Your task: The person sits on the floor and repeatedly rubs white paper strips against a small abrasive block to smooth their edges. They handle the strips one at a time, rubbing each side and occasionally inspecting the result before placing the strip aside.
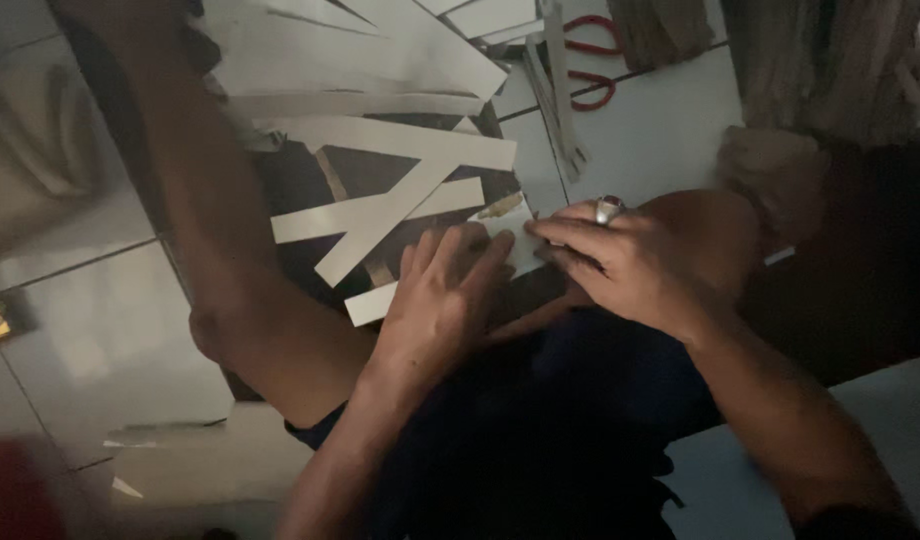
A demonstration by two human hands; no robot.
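Observation:
My left hand lies palm down with its fingers spread over a small white paper piece on a dark board. My right hand, with a ring on one finger, pinches the right edge of that same paper piece. Several long white paper strips lie crossed on the board just left of my hands. My bare leg runs along the board's left side.
Red-handled scissors lie at the top on the pale tiled floor. More white sheets and narrow strips are stacked at the top. Another pale sheet lies at the bottom left. A brownish bundle sits at the top right.

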